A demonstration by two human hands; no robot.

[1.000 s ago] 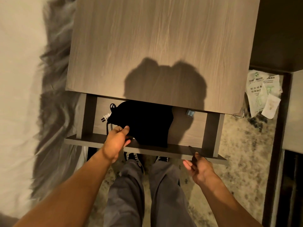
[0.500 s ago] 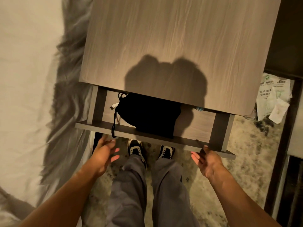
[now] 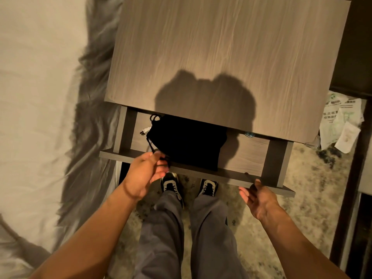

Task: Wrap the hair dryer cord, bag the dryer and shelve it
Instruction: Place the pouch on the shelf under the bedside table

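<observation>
We see that the black bag (image 3: pixel 187 141) now lies on the lower shelf (image 3: pixel 245 154) of the nightstand, under the wooden top (image 3: pixel 221 47), and it seems to hold the dryer, though we cannot see inside. Half a second ago our left hand (image 3: pixel 144 174) hung free below the front edge of this shelf; now it has come back up to that edge, just left of the bag, and its fingers (image 3: pixel 161 164) are pinched on the black drawstring (image 3: pixel 152 146) that hangs from the bag's neck. The white plug (image 3: pixel 145 131) sticks out of the bag at its left side, toward the bed (image 3: pixel 36 97). Our right hand (image 3: pixel 259 198) is loose and holds nothing; it has stayed near the shelf's front edge, well to the right of the bag. The bag itself did not move.

We judge that the shelving is nearly done, and the left hand returned only to tuck the loose string, perhaps also the plug, onto the shelf.
</observation>
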